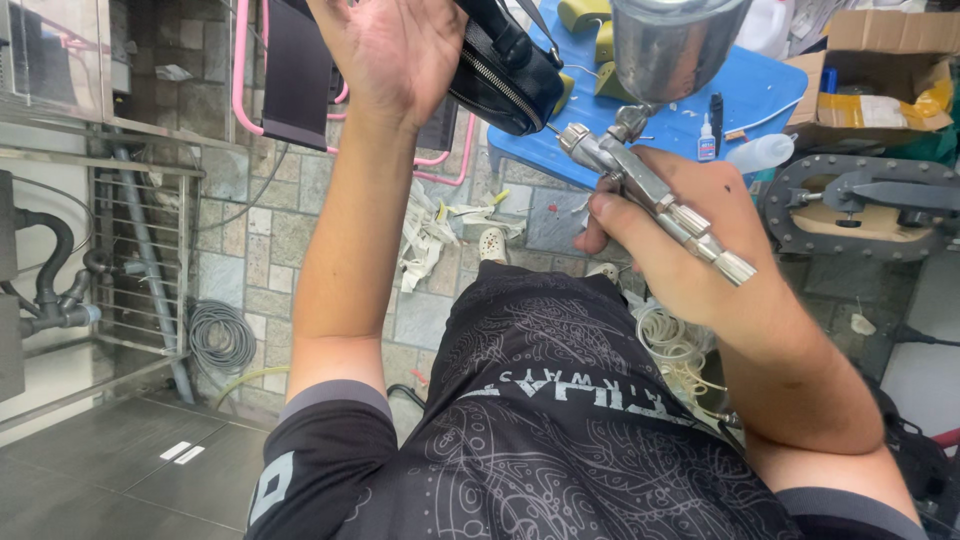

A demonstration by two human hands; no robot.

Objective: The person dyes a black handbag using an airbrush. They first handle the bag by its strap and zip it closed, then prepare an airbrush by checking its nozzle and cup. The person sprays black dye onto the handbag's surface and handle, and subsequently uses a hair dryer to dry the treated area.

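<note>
Table (770, 95), blue, occupies the upper right of the frame; a cardboard box (880, 75) stands at its right edge. Bag (505, 65), black with a zipper, sits at top centre, raised above the tiled floor (270, 240). Left hand (385, 50) is at the bag's left side, palm toward the camera; fingers run behind the bag, so their spread cannot be told. Spray gun (650, 190), metal with a steel cup (670, 45) on top, lies right of centre, nozzle pointing at the bag's lower edge. Right hand (680, 235) is wrapped tight round the gun body. Glue bottle (707, 140), small, stands on the table.
</note>
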